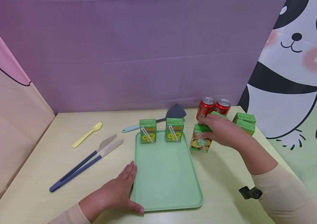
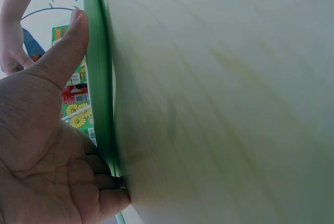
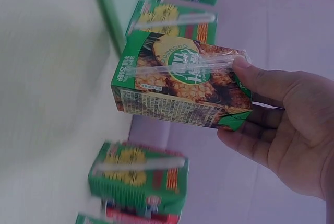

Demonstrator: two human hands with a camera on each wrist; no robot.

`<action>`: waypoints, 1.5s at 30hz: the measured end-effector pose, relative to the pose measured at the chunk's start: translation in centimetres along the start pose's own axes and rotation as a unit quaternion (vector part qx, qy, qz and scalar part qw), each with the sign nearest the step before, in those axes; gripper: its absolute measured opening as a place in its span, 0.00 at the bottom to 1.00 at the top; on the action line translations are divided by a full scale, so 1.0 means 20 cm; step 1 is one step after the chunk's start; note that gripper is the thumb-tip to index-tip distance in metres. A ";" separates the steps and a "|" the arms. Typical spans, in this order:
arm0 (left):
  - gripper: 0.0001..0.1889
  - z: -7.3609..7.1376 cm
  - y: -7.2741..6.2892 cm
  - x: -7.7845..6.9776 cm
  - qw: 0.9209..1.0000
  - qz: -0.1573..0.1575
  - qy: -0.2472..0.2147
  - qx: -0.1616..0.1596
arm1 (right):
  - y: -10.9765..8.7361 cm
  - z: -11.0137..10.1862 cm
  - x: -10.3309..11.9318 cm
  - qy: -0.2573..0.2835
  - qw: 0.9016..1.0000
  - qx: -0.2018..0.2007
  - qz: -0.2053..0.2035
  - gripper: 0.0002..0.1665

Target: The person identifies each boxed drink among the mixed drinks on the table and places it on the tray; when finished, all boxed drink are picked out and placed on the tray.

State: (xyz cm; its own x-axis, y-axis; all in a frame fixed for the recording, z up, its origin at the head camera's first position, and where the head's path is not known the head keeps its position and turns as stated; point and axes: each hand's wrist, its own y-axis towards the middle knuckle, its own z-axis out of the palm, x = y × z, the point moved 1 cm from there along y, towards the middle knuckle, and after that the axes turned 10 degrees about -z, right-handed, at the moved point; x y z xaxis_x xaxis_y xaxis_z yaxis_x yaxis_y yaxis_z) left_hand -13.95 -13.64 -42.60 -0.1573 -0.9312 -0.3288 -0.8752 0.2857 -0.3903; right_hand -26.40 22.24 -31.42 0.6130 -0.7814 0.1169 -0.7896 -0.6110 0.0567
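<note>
My right hand (image 1: 225, 133) pinches a green pineapple juice carton (image 1: 200, 144) by its top end, just off the tray's right edge. In the right wrist view, thumb and fingers grip that end, and a wrapped straw runs along the carton's front. Along the left side of the pale green tray (image 1: 165, 177) lies my left hand (image 1: 117, 191), its fingers extended against the rim and its thumb at the near corner. Two green cartons with yellow flowers, a left one (image 1: 148, 132) and a right one (image 1: 174, 130), stand at the tray's far end.
Two red cans (image 1: 205, 109) stand at the back right, with a green carton (image 1: 219, 115) partly hidden behind my right hand. More green cartons (image 1: 245, 124) are farther right. A spatula (image 1: 176, 112) lies behind the tray; a yellow spoon (image 1: 87, 135) and blue-handled tongs (image 1: 80, 168) lie left.
</note>
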 end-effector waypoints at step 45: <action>0.74 -0.01 -0.01 0.00 1.000 0.006 -0.004 -0.001 | 0.47 0.23 0.64 0.015 0.991 0.043 -0.123 0.30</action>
State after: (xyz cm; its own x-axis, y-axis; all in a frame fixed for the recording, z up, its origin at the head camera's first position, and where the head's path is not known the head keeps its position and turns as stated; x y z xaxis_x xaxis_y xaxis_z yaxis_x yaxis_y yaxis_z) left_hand -13.89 -13.71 -42.29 -0.1634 -0.9260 -0.3403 -0.8745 0.2956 -0.3845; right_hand -25.83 5.83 -33.93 0.7850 -0.6038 0.1386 -0.6100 -0.7924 0.0031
